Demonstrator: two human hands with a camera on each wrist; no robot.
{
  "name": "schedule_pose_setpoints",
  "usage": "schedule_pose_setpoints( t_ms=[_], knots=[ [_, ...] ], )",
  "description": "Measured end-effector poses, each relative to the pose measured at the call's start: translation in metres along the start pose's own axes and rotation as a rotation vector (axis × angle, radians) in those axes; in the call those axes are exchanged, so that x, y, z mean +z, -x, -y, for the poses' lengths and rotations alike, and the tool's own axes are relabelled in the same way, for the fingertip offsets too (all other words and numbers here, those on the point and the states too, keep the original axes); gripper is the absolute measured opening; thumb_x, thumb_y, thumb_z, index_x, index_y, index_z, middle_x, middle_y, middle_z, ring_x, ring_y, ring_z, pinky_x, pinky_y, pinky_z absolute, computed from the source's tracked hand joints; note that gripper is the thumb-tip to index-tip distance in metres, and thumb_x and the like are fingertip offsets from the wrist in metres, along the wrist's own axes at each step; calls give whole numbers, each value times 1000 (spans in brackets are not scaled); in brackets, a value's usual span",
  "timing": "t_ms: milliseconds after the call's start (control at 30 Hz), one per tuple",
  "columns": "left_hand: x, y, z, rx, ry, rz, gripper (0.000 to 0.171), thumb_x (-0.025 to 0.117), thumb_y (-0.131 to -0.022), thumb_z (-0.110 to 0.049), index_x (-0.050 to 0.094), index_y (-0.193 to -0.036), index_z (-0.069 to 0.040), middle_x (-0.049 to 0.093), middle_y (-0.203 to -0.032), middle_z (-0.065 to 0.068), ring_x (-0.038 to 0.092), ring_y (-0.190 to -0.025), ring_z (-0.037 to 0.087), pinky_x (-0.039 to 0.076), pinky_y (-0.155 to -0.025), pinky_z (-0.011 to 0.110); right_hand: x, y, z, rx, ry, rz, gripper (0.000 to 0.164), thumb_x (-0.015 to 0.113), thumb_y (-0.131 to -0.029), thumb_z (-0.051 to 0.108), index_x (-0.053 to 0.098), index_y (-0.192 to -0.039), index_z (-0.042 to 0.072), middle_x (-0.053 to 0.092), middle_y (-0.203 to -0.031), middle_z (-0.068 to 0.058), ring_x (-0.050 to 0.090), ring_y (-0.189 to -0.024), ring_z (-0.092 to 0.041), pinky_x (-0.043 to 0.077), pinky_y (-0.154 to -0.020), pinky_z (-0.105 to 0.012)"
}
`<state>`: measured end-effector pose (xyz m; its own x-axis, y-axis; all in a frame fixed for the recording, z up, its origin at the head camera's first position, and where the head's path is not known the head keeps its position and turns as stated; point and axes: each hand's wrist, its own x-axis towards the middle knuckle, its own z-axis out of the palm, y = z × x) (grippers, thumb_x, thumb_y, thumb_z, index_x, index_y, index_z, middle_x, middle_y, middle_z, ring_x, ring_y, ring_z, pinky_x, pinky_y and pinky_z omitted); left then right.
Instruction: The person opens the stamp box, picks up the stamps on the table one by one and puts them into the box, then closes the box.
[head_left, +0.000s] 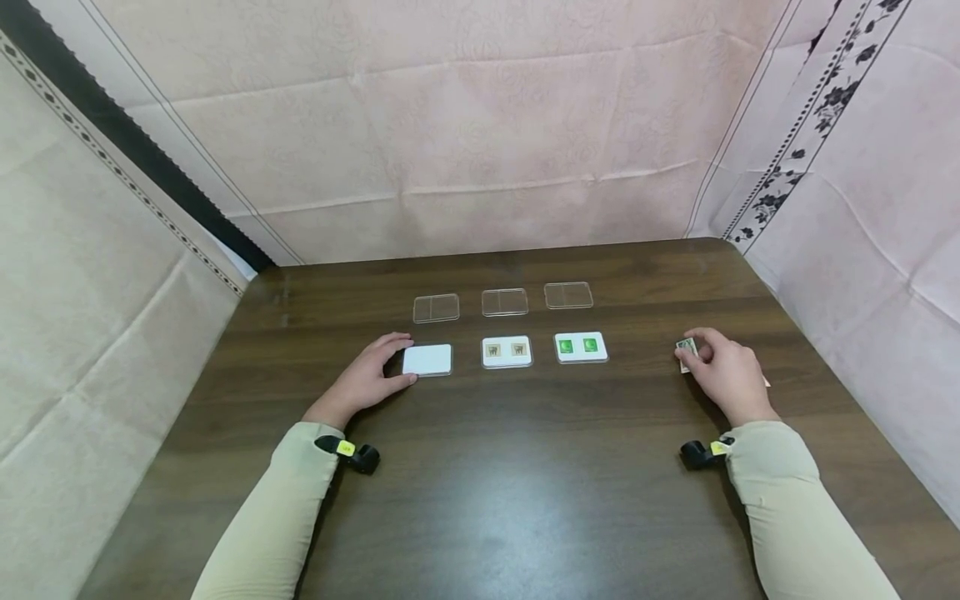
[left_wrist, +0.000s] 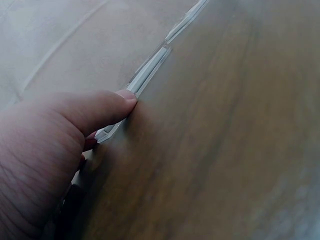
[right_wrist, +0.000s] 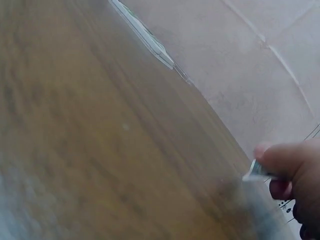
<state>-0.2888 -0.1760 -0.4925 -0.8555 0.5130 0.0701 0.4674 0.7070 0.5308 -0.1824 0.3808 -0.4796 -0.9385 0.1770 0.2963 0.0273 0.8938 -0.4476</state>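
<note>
Right hand (head_left: 726, 375) pinching a small printed piece (head_left: 684, 355) toward the worktop (head_left: 525, 467)'s right edge; a loose pinch could drop it! Left hand (head_left: 365, 375), half-open, clasps the blank case (head_left: 428, 360) nearer the far edge; overpressing might skid it.

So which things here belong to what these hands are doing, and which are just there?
Part of the job:
blank white case, held by the left hand
small printed piece, pinched in the right hand
case with brown pictures and case with green pictures, likely
three clear covers, probably

Just there:
cloth hangings
wrist cameras, worn
table, work surface only
</note>
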Motion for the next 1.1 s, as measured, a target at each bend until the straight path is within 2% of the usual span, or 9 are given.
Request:
schedule_pose_setpoints(
  t_ms=[333, 533, 700, 867, 1100],
  knots=[
    [1, -1, 2, 5, -4, 2, 62, 72, -94, -31, 50, -147, -6, 41, -156, 13, 34, -145, 35, 30, -115, 56, 15, -2, 3, 36, -196, -152, 24, 58, -103, 25, 70, -114, 7, 63, -70, -4, 48, -60, -12, 35, -57, -25],
    [0, -1, 2, -5, -2, 5, 62, 72, -94, -32, 51, -147, -7, 41, -156, 12, 33, -146, 34, 30, -116, 55, 25, -8, 14, 57, -250, -160, 25, 57, -103, 25, 70, -115, 8, 63, -78, -7, 49, -68, -15, 37, -62, -25],
    [-1, 1, 0, -8, 2, 6, 62, 73, -94, -31, 51, -146, -6, 41, -156, 13, 34, -145, 35, 30, -115, 56, 36, -13, 26, 64, -309, -210, 22, 60, -102, 23, 72, -111, 8, 64, -81, -7, 51, -70, -13, 38, -64, -23],
    [0, 0, 2, -5, -3, 5, 62, 72, -94, -31, 51, -146, -7, 41, -156, 12, 34, -145, 34, 30, -116, 55, 45, -17, 38, 55, -376, -242, 21, 61, -101, 24, 73, -110, 9, 63, -75, -5, 49, -64, -9, 37, -61, -22],
    [1, 0, 3, 6, -1, -2, 62, 73, -94, -31, 51, -146, -7, 42, -155, 13, 35, -145, 35, 31, -115, 56, 52, -18, 54, 60, -443, -205, 24, 58, -103, 29, 70, -115, 11, 65, -69, -9, 51, -56, -12, 38, -53, -24]
  ],
)
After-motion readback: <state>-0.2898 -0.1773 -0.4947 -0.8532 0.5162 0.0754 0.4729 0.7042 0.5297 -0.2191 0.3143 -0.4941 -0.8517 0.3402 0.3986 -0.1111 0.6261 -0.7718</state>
